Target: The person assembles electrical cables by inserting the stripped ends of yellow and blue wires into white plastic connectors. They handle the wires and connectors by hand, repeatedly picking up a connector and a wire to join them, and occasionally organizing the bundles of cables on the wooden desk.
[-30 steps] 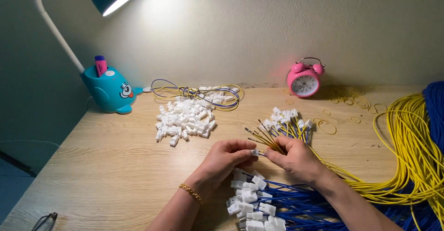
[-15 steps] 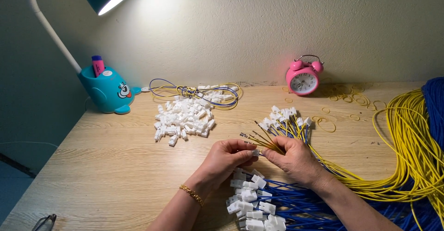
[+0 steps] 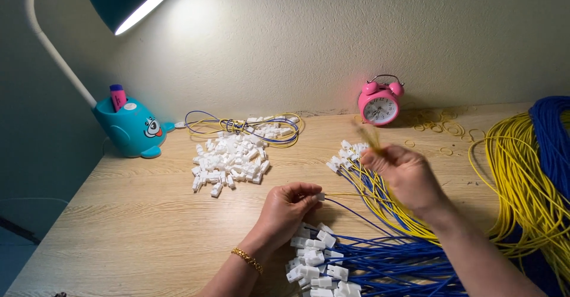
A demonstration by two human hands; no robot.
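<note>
The pale wooden desk point(image 3: 119, 214) runs back to a light plastered wall; its left half lies bare, giving open room from the near left edge up to the loose heap of small white plastic connector housings point(image 3: 228, 163). The right side is crowded by a big looping bundle of yellow and blue wires point(image 3: 528, 178) spilling past the right edge.

The left hand point(image 3: 285, 211) pinches one small white plastic connector point(image 3: 320, 196) between fingertips, just above the desk near the middle; a blue and a yellow wire trail from it to the right. The right hand point(image 3: 404, 175) is raised, closed around a blurred tuft of thin yellowish wire ends point(image 3: 371, 136).

One pink twin-bell alarm clock point(image 3: 380, 102) stands by the wall, one teal cartoon-faced lamp base point(image 3: 132, 128) at back left. Two finished bunches lie near: blue wires with white plugs point(image 3: 320, 267) under the left wrist, yellow-and-blue ones point(image 3: 347, 154) beneath the right hand. The pieces are too many to count.
</note>
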